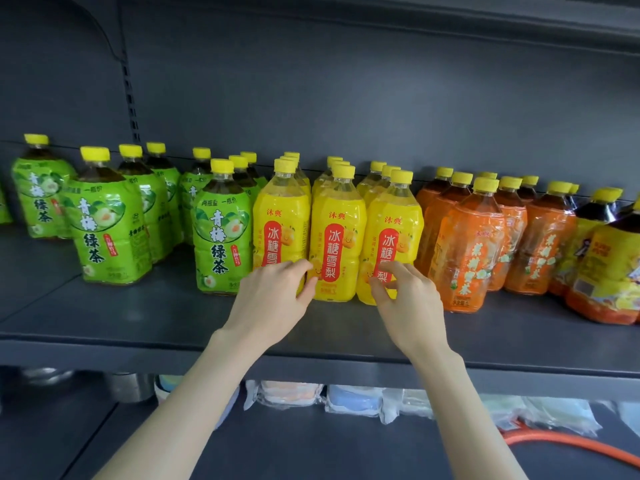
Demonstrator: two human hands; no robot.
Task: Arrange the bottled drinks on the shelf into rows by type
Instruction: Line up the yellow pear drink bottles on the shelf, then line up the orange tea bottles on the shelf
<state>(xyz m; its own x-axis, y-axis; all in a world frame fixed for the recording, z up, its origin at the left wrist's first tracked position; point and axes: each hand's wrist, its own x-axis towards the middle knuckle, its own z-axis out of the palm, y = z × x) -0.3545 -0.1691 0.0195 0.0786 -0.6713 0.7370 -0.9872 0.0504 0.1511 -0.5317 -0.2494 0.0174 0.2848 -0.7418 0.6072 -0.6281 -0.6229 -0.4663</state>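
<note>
Two bare hands are reaching up to the dark shelf [138, 317]. The left hand [273, 299] is touching the bottom of the left yellow bottle [281, 220] with loose, spread fingers. The right hand [408, 299] is pinching its fingers near the bottom of the right yellow bottle [393, 233], not gripping it. A middle yellow bottle [337, 233] is standing between them. Green bottles [221, 226] are standing in rows to the left, and orange bottles [471, 244] are standing to the right.
</note>
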